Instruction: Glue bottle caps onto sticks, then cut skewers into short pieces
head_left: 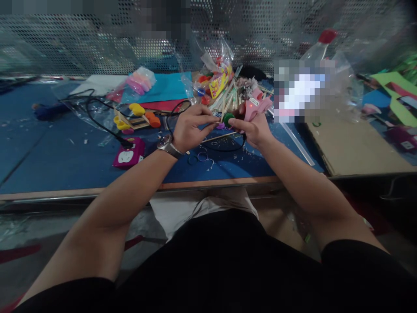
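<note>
Over the blue table, my left hand (192, 126) is closed in a pinch, its fingertips close to a green bottle cap (229, 119). What lies between those fingertips is too small to make out. My right hand (256, 128) grips the green cap with its thumb in front. A pink glue gun (255, 106) with a white label shows right behind my right hand; whether the hand also holds it I cannot tell. Just below the cap is a small purple piece (220, 125). Thin wooden sticks (230, 98) lie in a pile beyond my hands.
To the left sit a stick-and-cap model (137, 118) and a purple box (129, 153) with a black cable. Plastic rings (202, 156) and white scraps lie near the front edge. Cardboard (358, 143), a clear strip (297, 143) and a plastic bottle are at the right.
</note>
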A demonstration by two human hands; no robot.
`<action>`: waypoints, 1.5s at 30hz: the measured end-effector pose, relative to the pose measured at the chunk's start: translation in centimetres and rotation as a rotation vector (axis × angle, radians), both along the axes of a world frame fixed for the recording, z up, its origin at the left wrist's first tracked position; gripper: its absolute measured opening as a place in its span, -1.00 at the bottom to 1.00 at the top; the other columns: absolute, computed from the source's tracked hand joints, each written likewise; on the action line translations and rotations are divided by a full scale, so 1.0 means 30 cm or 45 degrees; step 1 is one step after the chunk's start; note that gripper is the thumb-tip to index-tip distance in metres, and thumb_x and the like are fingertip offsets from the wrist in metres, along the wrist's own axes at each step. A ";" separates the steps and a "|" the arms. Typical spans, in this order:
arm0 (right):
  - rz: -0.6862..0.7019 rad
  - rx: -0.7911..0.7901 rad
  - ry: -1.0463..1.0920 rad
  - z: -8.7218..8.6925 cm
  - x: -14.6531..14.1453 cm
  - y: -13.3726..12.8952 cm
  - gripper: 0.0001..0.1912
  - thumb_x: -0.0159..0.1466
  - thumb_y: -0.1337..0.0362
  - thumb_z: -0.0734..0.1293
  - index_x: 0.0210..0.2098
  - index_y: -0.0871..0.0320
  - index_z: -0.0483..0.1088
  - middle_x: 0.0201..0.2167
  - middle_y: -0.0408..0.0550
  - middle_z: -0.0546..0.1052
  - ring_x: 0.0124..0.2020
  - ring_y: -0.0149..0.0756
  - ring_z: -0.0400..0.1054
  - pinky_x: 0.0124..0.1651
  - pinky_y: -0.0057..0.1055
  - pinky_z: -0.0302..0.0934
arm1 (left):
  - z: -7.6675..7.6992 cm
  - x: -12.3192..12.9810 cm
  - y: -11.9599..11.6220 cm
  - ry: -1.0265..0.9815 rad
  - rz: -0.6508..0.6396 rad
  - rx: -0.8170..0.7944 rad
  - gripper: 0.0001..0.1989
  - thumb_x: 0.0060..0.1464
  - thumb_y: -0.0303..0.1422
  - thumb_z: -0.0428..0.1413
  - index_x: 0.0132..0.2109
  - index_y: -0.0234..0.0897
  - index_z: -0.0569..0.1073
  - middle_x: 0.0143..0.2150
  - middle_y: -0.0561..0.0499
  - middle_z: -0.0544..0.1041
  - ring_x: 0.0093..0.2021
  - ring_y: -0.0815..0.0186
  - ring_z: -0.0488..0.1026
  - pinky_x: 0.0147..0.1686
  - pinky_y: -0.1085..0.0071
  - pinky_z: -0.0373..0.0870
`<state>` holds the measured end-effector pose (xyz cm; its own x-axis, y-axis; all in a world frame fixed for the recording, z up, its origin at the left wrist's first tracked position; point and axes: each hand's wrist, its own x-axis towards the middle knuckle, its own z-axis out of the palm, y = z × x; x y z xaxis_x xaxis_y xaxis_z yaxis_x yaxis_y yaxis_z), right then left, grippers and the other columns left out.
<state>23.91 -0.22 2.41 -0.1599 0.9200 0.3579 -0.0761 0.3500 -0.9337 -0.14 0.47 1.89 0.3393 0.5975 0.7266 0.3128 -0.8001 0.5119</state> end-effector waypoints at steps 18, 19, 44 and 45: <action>0.086 -0.083 0.050 -0.021 0.002 0.008 -0.22 -0.05 -0.09 0.80 -0.24 0.00 0.22 -0.28 -0.19 0.37 -0.41 -0.36 0.23 -0.39 -0.27 0.30 | -0.018 -0.009 0.020 0.136 0.077 0.452 -0.80 0.49 -0.16 0.26 0.04 -0.08 0.75 -0.11 0.01 0.70 -0.10 0.33 0.63 -0.11 0.25 0.62; 0.087 -0.079 0.057 -0.021 0.003 0.008 -0.22 -0.06 -0.08 0.80 -0.24 0.00 0.23 -0.28 -0.19 0.37 -0.40 -0.35 0.24 -0.38 -0.27 0.32 | -0.020 -0.008 0.019 0.138 0.087 0.447 -0.80 0.49 -0.17 0.27 0.03 -0.09 0.75 -0.11 0.01 0.71 -0.10 0.32 0.64 -0.10 0.24 0.63; 0.051 -0.085 -0.017 -0.050 0.010 0.018 -0.27 -0.01 -0.06 0.78 -0.22 0.02 0.27 -0.35 -0.22 0.32 -0.40 -0.33 0.23 -0.37 -0.26 0.27 | -0.024 0.004 0.019 0.127 0.093 0.537 -0.91 0.43 -0.30 0.32 -0.02 -0.09 0.75 -0.16 0.02 0.71 -0.14 0.31 0.66 -0.17 0.27 0.65; 0.046 -0.083 -0.014 -0.050 0.009 0.018 -0.27 -0.02 -0.06 0.78 -0.22 0.02 0.27 -0.33 -0.21 0.33 -0.38 -0.32 0.24 -0.36 -0.26 0.29 | -0.027 0.003 0.019 0.132 0.092 0.524 -0.91 0.42 -0.31 0.32 -0.02 -0.09 0.75 -0.16 0.02 0.71 -0.14 0.31 0.66 -0.17 0.27 0.64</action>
